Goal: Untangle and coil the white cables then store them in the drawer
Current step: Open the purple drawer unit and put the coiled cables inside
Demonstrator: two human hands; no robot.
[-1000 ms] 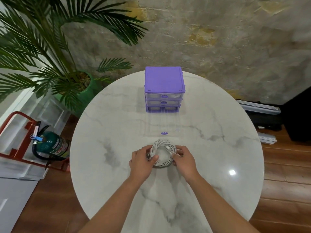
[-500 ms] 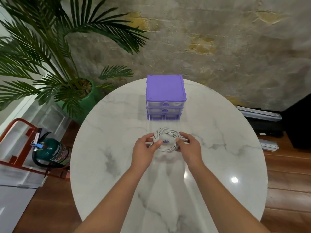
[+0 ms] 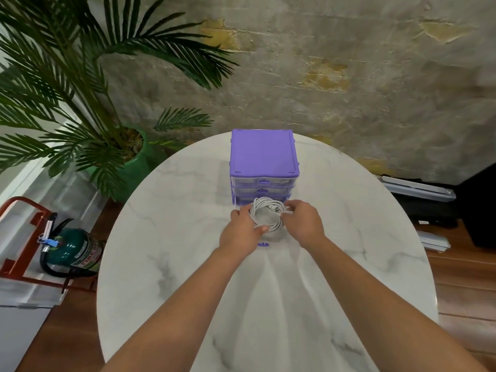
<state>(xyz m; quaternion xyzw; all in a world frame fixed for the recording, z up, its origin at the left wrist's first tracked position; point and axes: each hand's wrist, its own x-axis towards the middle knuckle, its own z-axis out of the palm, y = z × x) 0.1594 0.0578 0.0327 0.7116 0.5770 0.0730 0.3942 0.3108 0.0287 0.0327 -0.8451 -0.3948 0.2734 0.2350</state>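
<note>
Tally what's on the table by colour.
Purple: 1, drawer unit
White: 1, cable coil, held by left hand and right hand
Total: 2

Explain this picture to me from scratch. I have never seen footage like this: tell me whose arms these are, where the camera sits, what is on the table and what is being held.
There is no machine here. A person wears a wide-angle camera on the head, so the single view looks forward and down along their own two bare arms.

The surface is a round white marble table. At its far side stands a small purple drawer unit with clear drawers. The bottom drawer looks pulled out toward the person; its purple handle shows between the wrists.

The left hand and right hand each have a grip on one side of a coiled white cable, held over that open drawer.

Off the table, on the left, are a potted palm and a green fire extinguisher lying on the floor.
</note>
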